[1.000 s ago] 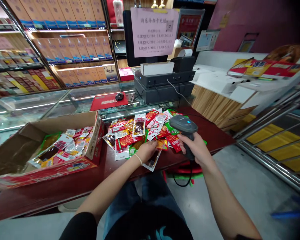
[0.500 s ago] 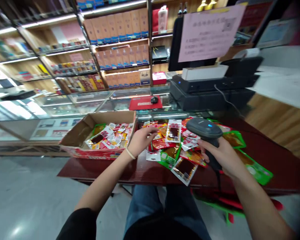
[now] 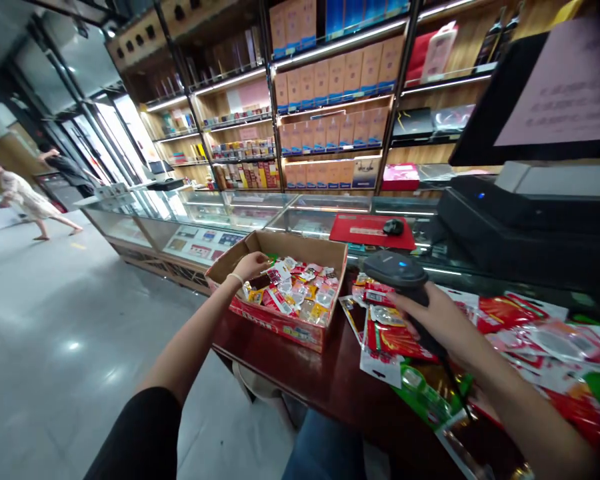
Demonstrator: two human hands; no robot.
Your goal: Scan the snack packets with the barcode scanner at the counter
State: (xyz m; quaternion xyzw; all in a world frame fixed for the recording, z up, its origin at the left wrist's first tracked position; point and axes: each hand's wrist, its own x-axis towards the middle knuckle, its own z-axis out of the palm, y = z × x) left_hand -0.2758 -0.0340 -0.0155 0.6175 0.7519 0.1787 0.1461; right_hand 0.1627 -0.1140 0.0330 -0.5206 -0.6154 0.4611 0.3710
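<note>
My left hand (image 3: 253, 267), a pale band at its wrist, is over the left part of an open cardboard box (image 3: 280, 325). Its fingers are drawn together at the green edge of a packet (image 3: 272, 259); what they pinch, if anything, is hidden. Small snack packets (image 3: 297, 290) in red, white and yellow fill the box. My right hand (image 3: 437, 310) is wrapped round the handle of a black barcode scanner (image 3: 396, 268) with a blue light on top. Beneath the scanner lie larger red snack packets (image 3: 387, 333) and a green packet (image 3: 427, 390).
A dark red table (image 3: 340, 380) holds the box and packets. Behind it, a glass counter carries a red mat (image 3: 350, 230), a black mouse (image 3: 393, 227) and black till equipment (image 3: 525, 227). Stocked shelves line the wall. Two people (image 3: 25, 193) are at the far left.
My view has swung left. My left hand has moved from the loose packets on the table to the box. The scanner stays in my right hand, above the packets.
</note>
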